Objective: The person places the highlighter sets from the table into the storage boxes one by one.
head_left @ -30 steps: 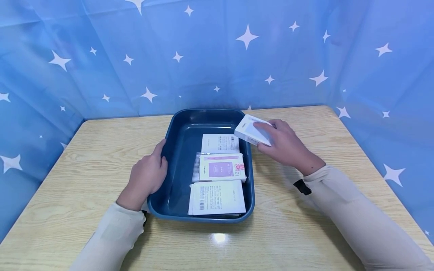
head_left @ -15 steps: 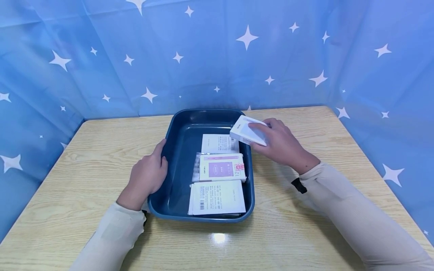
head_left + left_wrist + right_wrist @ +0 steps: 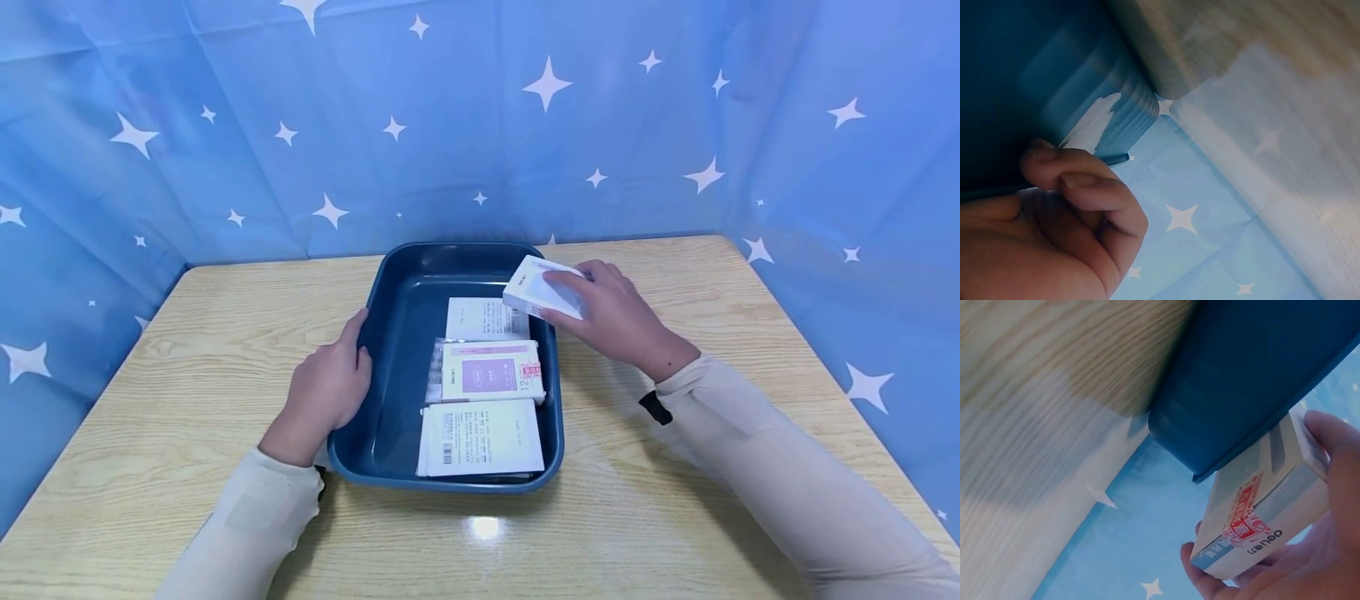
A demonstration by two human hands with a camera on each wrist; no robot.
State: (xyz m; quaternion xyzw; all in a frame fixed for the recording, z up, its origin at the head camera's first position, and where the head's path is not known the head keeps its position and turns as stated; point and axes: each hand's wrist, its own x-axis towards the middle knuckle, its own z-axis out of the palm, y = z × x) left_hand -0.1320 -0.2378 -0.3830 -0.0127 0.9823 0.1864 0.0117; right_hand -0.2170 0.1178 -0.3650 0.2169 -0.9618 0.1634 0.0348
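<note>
My right hand [image 3: 611,308] grips a small white cardboard box [image 3: 536,287] over the right rim of a dark blue plastic tray [image 3: 390,367]. The box tilts, and in the right wrist view a red seal [image 3: 1247,512] and "deli" lettering show on it. My left hand [image 3: 326,387] holds the tray's left rim, fingers curled beneath it in the left wrist view. Inside the tray, along its right side, lie a white printed box [image 3: 476,317], a white box with a purple label [image 3: 487,375] beside a clear sleeve [image 3: 433,371], and stacked white printed packs [image 3: 483,437] nearest me.
The tray stands on a light wood-grain table [image 3: 225,358], near its back edge. A blue curtain [image 3: 465,108] with white stars hangs behind and along both sides of the table.
My right hand has moved a little to the left with the white box, bringing it further over the tray's right rim. The left hand and tray have stayed still.
</note>
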